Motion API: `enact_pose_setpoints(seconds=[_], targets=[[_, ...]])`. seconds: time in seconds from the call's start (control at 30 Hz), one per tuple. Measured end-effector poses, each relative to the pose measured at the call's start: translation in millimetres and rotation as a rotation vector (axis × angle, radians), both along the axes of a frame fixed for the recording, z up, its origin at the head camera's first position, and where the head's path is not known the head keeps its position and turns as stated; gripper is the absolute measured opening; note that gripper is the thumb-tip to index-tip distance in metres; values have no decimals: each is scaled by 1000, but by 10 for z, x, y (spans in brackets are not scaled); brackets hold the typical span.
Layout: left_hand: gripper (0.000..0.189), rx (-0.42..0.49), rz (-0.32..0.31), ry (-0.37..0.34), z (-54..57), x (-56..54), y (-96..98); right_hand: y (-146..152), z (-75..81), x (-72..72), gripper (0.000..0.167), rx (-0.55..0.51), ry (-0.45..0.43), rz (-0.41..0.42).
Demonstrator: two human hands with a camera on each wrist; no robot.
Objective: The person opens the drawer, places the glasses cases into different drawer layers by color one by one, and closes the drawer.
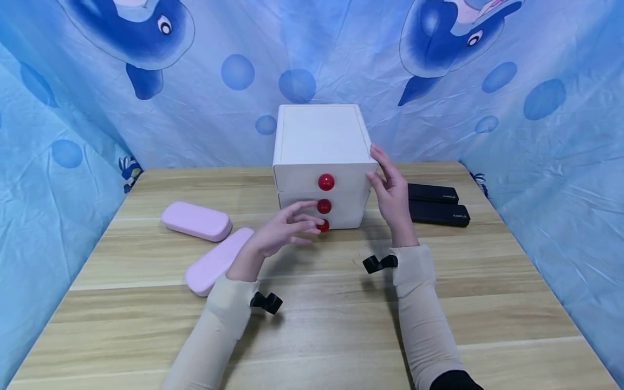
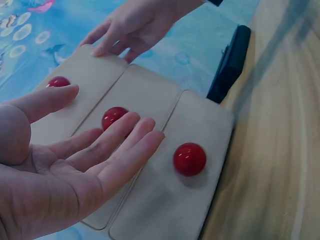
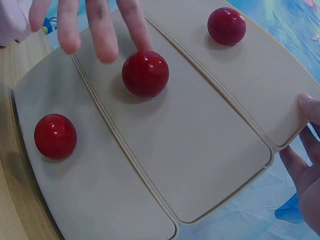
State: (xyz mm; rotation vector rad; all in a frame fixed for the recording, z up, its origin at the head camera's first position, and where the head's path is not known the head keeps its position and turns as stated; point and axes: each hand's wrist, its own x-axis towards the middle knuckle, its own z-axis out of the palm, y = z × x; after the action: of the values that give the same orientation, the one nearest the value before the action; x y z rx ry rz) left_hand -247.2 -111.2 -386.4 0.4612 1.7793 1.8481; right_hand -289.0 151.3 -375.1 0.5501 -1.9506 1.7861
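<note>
A white drawer box with three stacked drawers stands on the table, a round red knob on each front. My right hand holds its upper right edge, thumb on the top drawer's front and fingers around the side. In front of the lower knobs is my left hand, fingers spread and fairly straight, holding nothing. In the left wrist view, its fingers pass before the middle knob, with the bottom knob beyond the fingertips. The right wrist view shows the top knob uncovered. All the drawers look closed.
Two light purple cases lie on the wooden table at the left, one partly behind my left hand. Two black cases lie side by side to the right of the box. A blue dolphin-print curtain surrounds the table's back and sides.
</note>
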Motion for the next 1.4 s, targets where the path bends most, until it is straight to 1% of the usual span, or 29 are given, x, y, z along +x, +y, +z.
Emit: enact_pose_setpoints(seconds=[0.07, 0.27, 0.37, 0.5, 0.63, 0.77, 0.87, 1.1, 1.2, 1.27, 1.33, 1.4], targets=[[56, 4, 12, -14, -13, 3, 31, -4, -1, 2, 45, -1, 4, 2], [55, 30, 72, -66, -39, -10, 104, -5, 0, 8, 44, 1, 1, -2], [54, 29, 80, -68, -64, -31, 130, -1, 2, 11, 44, 2, 0, -3], [50, 48, 93, -106, -103, -67, 171, 4, 3, 11, 44, 2, -7, -3], [38, 121, 127, -192, -129, -110, 223, 7, 5, 18, 44, 1, -3, -7], [21, 204, 194, -286, -133, -143, 272, 0, 3, 16, 43, -5, 7, 3], [15, 241, 233, -342, -123, -150, 298, -7, 1, 10, 43, -7, 11, 12], [11, 332, 292, -452, -124, -147, 364, -9, 1, 5, 42, -15, 20, 12], [10, 335, 334, -476, -133, -141, 402, -9, 0, 6, 42, -21, 21, 18], [9, 323, 368, -477, -135, -132, 430, -9, 2, 12, 41, -23, 21, 18], [15, 321, 401, -481, -134, -125, 457, -6, 3, 15, 41, -22, 20, 16], [26, 319, 434, -473, -131, -115, 486, -4, 0, 14, 41, -22, 23, 17]])
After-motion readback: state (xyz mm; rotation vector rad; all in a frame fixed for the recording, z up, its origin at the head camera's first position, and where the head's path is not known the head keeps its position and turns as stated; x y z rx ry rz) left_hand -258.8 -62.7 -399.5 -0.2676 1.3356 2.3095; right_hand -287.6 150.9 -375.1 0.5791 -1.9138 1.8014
